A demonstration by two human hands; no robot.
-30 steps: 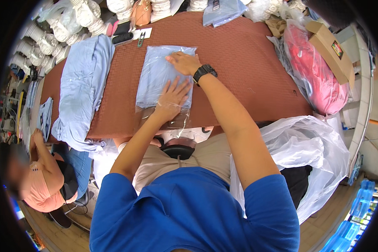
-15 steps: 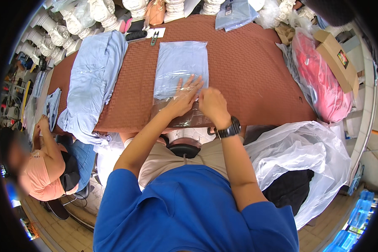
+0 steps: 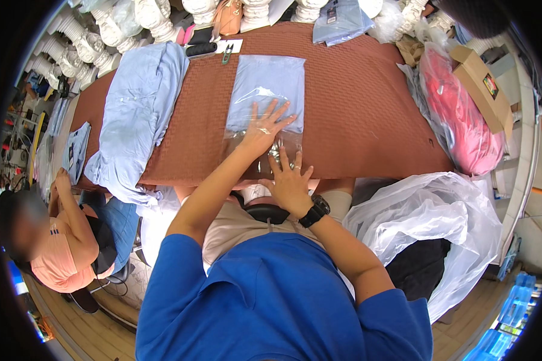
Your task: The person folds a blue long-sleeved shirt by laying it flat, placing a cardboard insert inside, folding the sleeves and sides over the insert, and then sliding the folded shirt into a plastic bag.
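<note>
A folded light-blue garment (image 3: 268, 78) lies inside a clear plastic bag (image 3: 237, 143) on the brown-covered table (image 3: 355, 108). The bag's see-through end extends past the cloth toward the table's near edge. My left hand (image 3: 265, 127) rests flat on the bag with its fingers spread, over the lower part of the garment. Lower and to the right, my right hand (image 3: 290, 183) has its fingers spread too, their tips on the bag's clear end. A black watch is on my right wrist.
More light-blue garments (image 3: 141, 99) lie to the left. Small snips (image 3: 227, 54) and a black thread spool (image 3: 201, 49) are farther back. Pink packaged cloth (image 3: 454, 108) and a cardboard box (image 3: 485, 90) stand at right. A co-worker (image 3: 72, 240) sits at left.
My right hand has moved down toward the near edge and gone from closed to spread. My left hand has shifted slightly up. The bag sits slightly farther right in view.
</note>
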